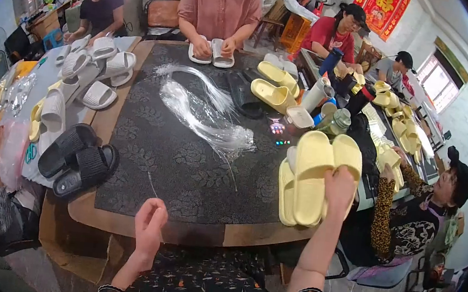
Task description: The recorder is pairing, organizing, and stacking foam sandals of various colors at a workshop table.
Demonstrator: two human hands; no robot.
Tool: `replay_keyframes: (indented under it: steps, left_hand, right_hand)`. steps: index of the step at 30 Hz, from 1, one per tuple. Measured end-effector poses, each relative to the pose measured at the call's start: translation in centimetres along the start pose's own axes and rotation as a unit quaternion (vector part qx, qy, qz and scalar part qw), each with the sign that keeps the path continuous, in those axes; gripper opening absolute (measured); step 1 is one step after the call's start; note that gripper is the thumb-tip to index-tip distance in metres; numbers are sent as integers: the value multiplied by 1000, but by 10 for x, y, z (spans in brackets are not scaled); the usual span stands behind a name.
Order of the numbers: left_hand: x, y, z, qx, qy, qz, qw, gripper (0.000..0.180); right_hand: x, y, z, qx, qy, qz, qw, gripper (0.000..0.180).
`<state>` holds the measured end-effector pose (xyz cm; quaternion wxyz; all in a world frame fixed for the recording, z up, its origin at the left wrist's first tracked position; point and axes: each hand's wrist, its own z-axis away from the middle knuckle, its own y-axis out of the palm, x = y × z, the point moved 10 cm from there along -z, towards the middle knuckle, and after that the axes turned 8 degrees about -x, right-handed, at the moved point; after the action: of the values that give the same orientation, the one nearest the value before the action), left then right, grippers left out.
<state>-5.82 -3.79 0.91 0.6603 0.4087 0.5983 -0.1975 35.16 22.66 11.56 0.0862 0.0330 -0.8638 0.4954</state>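
My right hand (339,188) is closed on a pair of pale yellow slippers (311,181), at the right front of the table. The two slippers stand side by side, toes away from me; another yellow slipper (286,195) shows partly behind them. Over the front edge, my left hand (149,227) pinches a thin clear strand (152,184), which sticks up from its fingertips. Farther in, two shiny bundles of clear plastic strands (206,114) lie on the dark patterned mat (148,136). One loose strand end trails toward me from the nearer bundle.
Black slippers (87,167) and a heap of light grey slippers (98,96) lie at left. More yellow slippers (272,92), bottles (338,122) and cups crowd the right. Across the table a person handles white slippers (223,53); several other people work around.
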Motion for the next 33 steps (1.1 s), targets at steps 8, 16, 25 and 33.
replay_keyframes:
  steps: [8,16,25,33]
  left_hand:
    - [-24,-6,-26,-91,47,223,970,12]
    - [-48,28,-14,-16,113,275,955,5]
    - [33,-2,19,4,-9,154,988,3]
    - [55,-6,12,19,-105,-39,993,4]
  right_hand:
    - [64,-12,68,-4,28,-294,955,29]
    - [262,58,300,680,35,-615,399,46]
    - [228,128,240,462,397,-778,154,29]
    - [144,91,195,347,196,-721,567,30]
